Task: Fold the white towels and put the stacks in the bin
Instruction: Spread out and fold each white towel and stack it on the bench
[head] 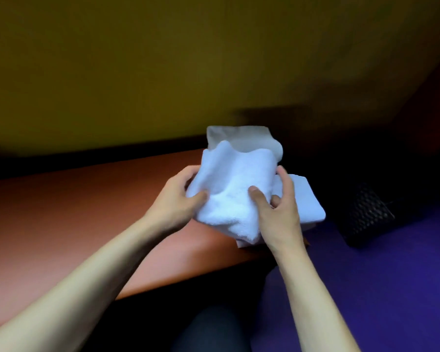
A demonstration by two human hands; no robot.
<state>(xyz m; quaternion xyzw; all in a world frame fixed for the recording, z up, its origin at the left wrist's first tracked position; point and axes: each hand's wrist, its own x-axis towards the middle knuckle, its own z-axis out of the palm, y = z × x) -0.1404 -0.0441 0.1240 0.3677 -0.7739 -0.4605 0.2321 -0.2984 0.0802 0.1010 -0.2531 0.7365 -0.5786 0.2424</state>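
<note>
Both hands hold a bunched white towel (234, 189) in the air above the right end of the reddish-brown table (87, 212). My left hand (178, 199) grips its left side with the thumb on top. My right hand (277, 209) grips its right side, thumb pressed into the cloth. Under and behind the held towel lies a folded white towel (308, 201) at the table's right corner. A further white towel (241, 137) rises behind, partly hidden. A dark mesh bin (368, 214) stands on the floor to the right.
A yellow wall (163, 72) runs behind the table. Purple floor (379, 275) spreads at the right and below the table's front edge. My dark-clothed knee (214, 329) shows at the bottom centre. The far right corner is very dark.
</note>
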